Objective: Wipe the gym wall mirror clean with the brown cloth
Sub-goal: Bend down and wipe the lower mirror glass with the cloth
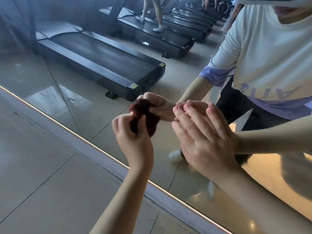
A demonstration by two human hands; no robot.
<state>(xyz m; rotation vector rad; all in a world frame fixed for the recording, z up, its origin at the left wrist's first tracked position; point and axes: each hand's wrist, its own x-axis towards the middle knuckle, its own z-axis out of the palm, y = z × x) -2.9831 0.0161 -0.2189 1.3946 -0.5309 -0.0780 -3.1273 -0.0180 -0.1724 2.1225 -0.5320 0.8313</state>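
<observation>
Gym floor tiles run up to the glass, where our left hand pinches the bunched brown cloth in curled fingers against the wall mirror, low down near its lit lower edge. Our right hand sits just beside it with fingers straight and together, holding nothing; we cannot tell whether it touches the glass. We judge the wiping is at the lower pane, and since the reflected treadmills look hazy higher up, the next move calls for firm strokes upward and sideways.
</observation>
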